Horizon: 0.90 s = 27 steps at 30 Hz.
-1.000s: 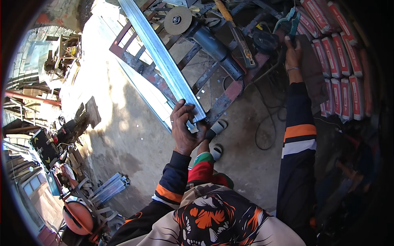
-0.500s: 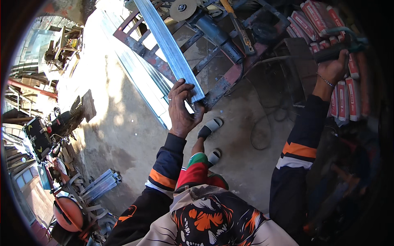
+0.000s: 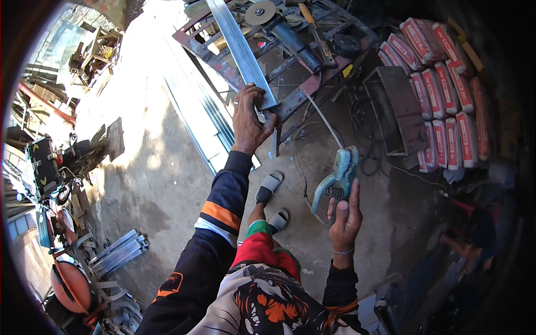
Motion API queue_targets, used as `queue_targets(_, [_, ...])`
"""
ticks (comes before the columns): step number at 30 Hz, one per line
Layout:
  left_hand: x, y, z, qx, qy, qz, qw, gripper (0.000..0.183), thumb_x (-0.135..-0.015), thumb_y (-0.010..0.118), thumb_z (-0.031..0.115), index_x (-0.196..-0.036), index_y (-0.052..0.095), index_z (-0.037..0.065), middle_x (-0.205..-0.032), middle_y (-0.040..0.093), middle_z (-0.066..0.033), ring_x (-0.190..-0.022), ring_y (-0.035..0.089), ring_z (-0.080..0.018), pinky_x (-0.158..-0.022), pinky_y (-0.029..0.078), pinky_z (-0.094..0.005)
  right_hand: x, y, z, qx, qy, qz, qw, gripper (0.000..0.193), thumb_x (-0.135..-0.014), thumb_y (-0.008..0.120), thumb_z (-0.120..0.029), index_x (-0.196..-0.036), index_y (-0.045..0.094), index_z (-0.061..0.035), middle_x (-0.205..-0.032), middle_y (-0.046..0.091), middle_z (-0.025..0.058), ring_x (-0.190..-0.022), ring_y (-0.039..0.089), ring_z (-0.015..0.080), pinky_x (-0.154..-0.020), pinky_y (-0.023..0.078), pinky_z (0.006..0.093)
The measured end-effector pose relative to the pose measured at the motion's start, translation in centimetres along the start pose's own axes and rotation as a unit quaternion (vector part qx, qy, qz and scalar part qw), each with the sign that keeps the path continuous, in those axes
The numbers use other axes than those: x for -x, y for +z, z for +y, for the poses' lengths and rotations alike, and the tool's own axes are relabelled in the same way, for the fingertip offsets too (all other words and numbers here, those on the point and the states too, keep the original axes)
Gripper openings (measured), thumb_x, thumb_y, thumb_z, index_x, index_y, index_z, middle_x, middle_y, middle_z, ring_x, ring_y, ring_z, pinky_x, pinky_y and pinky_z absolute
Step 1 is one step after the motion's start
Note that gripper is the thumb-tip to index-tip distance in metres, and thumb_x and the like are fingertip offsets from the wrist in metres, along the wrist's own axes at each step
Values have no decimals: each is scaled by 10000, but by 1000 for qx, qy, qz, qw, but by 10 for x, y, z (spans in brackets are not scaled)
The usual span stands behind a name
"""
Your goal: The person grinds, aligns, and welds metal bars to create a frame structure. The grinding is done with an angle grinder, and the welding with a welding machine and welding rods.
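My left hand (image 3: 250,121) is closed around the near end of a shiny metal channel (image 3: 243,53), which lies across a rusty steel frame table (image 3: 306,92). In my right hand (image 3: 346,223) is a teal welding electrode holder (image 3: 341,167) with a coil spring. A thin welding rod (image 3: 325,120) sticks out of its jaws, pointing up and left; its tip is close to the table's near edge. On the table to the right of the channel lie a blue angle grinder (image 3: 293,44) and a hammer (image 3: 317,38).
Longer metal channels (image 3: 195,106) lie on the floor left of the table. Red-and-white bags (image 3: 441,84) are stacked at right, beside a dark metal box (image 3: 399,109). Cables (image 3: 304,178) loop across the floor. A motorcycle (image 3: 50,164) and an orange round-topped object (image 3: 71,287) are at left.
My right hand has swung left and down from beside the bags, bringing the electrode holder into plain view before me. My left hand stays on the channel's end.
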<state>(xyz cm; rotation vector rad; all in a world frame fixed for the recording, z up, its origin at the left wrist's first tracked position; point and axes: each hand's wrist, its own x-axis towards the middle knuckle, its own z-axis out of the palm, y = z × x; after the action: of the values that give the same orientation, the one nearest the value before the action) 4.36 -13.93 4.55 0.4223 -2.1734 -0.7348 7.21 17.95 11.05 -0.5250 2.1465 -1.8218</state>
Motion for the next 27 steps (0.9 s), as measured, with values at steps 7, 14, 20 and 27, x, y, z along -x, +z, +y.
queue_targets(7, [1,1,-3,-11,11,-5,1000,529,-693,712,65,-1180,506,57,-1198,607,-127,-1334,509,-374,-1128,394,-475,17,23,16,155,-92,-33,983,495,-1080,458,-144,-1562,400,-45,-906,603,41,-663,461,77,-581,417,243])
queue_targets(14, [1,1,-6,-6,15,8,1000,544,-686,725,73,-1185,511,57,-1211,612,-132,-1332,510,-376,-1106,414,-461,20,39,30,159,-113,-26,981,480,-1073,462,-113,-1544,426,-29,-996,641,78,-696,484,92,-596,437,251])
queue_targets(20, [0,1,-5,-3,23,2,1000,562,-678,741,80,-1186,502,58,-1210,607,-132,-1318,510,-376,-1094,418,-455,8,47,37,175,-163,-3,971,459,-1077,457,-121,-1521,450,-6,-1172,667,157,-763,554,134,-648,490,271])
queue_targets(27, [1,3,-7,-7,40,10,999,560,-678,755,80,-1174,497,51,-1189,604,-142,-1282,523,-379,-1070,422,-456,9,46,41,194,-120,-19,973,454,-1069,467,-107,-1510,465,3,-1220,670,187,-821,604,155,-654,501,271])
